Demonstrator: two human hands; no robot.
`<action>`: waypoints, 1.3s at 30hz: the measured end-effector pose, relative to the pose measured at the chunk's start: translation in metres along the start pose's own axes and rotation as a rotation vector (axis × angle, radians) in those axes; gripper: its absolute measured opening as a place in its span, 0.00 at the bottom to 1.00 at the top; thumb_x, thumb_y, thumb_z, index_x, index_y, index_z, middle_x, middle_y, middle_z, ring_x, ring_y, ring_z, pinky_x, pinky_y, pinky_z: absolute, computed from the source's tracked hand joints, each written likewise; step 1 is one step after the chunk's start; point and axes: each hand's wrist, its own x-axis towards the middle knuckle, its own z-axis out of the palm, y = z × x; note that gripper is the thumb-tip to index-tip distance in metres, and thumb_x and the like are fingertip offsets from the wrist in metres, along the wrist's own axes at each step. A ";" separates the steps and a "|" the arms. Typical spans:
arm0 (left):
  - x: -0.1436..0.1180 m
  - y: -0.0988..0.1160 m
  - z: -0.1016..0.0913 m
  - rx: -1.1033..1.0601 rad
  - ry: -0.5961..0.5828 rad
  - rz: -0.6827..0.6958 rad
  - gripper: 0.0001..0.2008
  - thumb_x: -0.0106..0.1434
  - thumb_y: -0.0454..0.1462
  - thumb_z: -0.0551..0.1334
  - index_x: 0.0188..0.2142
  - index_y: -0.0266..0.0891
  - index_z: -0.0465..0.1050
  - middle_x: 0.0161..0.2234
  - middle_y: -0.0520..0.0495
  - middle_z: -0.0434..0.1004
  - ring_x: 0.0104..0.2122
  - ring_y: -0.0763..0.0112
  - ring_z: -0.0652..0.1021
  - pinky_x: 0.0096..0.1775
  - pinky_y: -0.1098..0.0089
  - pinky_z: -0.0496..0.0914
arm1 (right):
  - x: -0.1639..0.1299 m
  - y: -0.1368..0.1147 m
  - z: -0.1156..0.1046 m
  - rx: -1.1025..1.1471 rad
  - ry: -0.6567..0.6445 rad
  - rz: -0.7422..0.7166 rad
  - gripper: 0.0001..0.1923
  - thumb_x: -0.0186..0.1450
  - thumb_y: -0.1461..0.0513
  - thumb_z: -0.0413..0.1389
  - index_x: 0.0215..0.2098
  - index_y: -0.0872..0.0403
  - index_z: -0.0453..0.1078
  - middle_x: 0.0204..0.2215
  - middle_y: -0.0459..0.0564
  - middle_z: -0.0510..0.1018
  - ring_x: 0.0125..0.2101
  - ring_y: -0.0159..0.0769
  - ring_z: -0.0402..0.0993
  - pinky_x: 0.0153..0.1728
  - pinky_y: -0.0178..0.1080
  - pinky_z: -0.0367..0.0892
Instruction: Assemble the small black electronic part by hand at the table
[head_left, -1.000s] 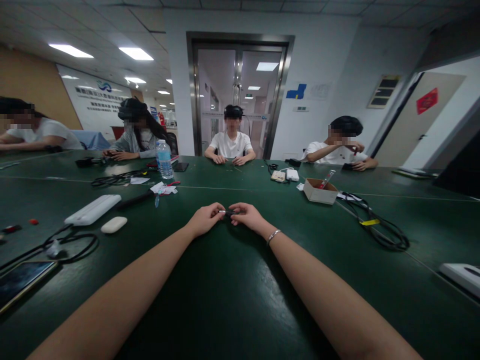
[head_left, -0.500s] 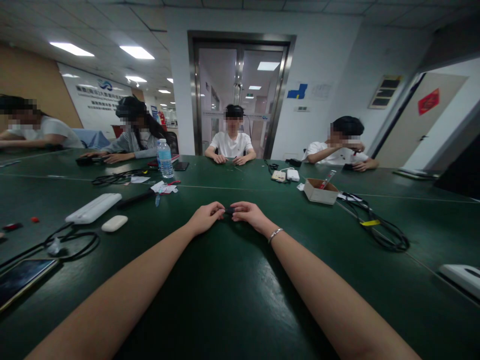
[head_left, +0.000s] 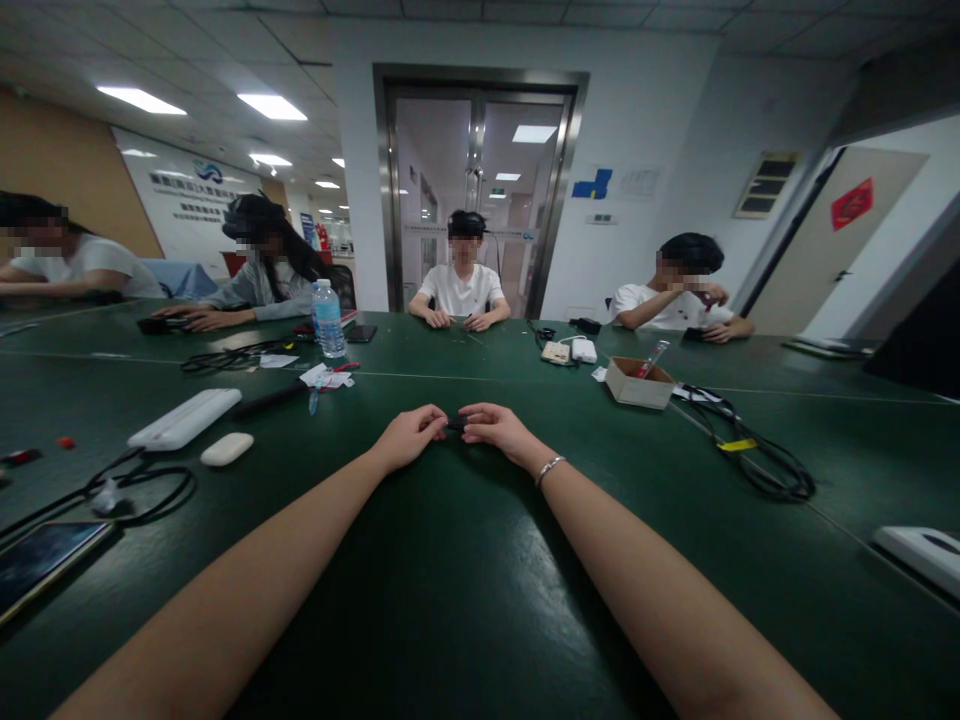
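Pinching a small black object [head_left: 454, 425] between both sets of fingertips, my left hand [head_left: 409, 437] and right hand [head_left: 499, 430] meet at twelve o'clock on the dark green table [head_left: 465, 600]. Judged loosely gripped, it could slip and skitter away. No writing on it is legible.

This is an office meeting room. A long dark-green tabletop [head_left: 465, 600] fills it, with several people seated around its far side. Recessed fluorescent ceiling panels [head_left: 271, 106] light a tiled ceiling, a steel-framed glass double door [head_left: 476, 200] opens onto a corridor, and a white wall sign with a blue logo [head_left: 199, 200] hangs at the left.
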 end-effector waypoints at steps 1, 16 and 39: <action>0.001 -0.001 0.001 -0.013 0.001 0.003 0.16 0.61 0.47 0.51 0.38 0.40 0.69 0.30 0.49 0.75 0.32 0.69 0.75 0.38 0.68 0.67 | 0.000 0.000 0.000 0.003 0.001 0.001 0.16 0.53 0.73 0.60 0.40 0.58 0.70 0.30 0.48 0.75 0.26 0.29 0.75 0.30 0.29 0.73; 0.037 -0.017 0.020 -0.084 -0.056 -0.081 0.22 0.59 0.53 0.49 0.30 0.38 0.68 0.24 0.49 0.74 0.25 0.70 0.74 0.33 0.70 0.66 | 0.005 0.007 -0.005 0.052 0.151 -0.070 0.13 0.56 0.73 0.58 0.39 0.59 0.69 0.26 0.46 0.73 0.23 0.27 0.74 0.27 0.28 0.73; 0.019 0.001 0.016 0.126 0.077 -0.220 0.29 0.61 0.54 0.37 0.22 0.38 0.64 0.19 0.49 0.72 0.21 0.68 0.72 0.29 0.68 0.62 | 0.004 0.005 -0.003 -0.029 0.015 -0.080 0.17 0.52 0.69 0.62 0.41 0.59 0.69 0.32 0.49 0.74 0.25 0.26 0.73 0.25 0.27 0.71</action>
